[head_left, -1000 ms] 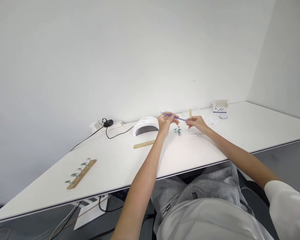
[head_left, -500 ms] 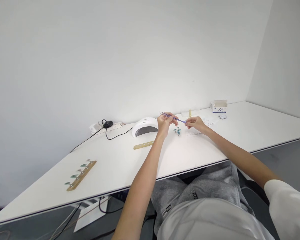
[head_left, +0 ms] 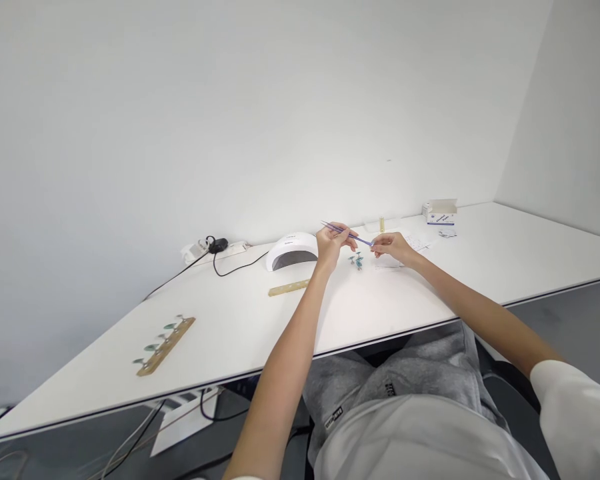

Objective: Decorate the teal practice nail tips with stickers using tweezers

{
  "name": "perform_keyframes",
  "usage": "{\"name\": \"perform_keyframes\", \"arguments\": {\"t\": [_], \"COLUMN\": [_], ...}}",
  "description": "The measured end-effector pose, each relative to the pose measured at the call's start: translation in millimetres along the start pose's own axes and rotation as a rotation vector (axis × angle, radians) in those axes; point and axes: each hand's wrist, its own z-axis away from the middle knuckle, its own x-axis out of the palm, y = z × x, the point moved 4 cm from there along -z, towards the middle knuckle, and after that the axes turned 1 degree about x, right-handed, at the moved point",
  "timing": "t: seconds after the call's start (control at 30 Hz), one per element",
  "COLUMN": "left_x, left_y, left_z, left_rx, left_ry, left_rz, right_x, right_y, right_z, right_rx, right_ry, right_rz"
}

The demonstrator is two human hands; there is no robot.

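Across ample room from the tabletop's (head_left: 240, 327) front edge, gripping blue tool (head_left: 361, 240) in left hand (head_left: 331, 244), pinching its end in right hand (head_left: 391, 247).

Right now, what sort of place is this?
Probably a nail art workspace: the white table holds an arched white device like a nail lamp, a tan strip topped with small greenish pieces, and an open box apparently marked Alcohol Pads.
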Motion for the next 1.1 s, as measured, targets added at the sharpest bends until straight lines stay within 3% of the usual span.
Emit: {"name": "perform_keyframes", "arguments": {"t": [0.27, 0.5, 1.1], "left_x": [0.7, 7.4, 1.8], "left_y": [5.2, 6.1, 4.8], "left_z": [0.0, 3.7, 0.7], "left_rx": [0.011, 0.004, 0.028], "left_ry": [0.033, -0.015, -0.004], "left_rz": [-0.031, -0.046, -0.024], "right_x": [-0.9, -1.1, -1.3], "right_y": [1.9, -1.0, 0.0], "right_z": [-1.0, 0.2, 0.0], "right_rx": [-0.002, 0.004, 0.006], "right_ry": [-0.007, -0.004, 0.000], "right_rz": [0.005, 0.008, -0.009]}}
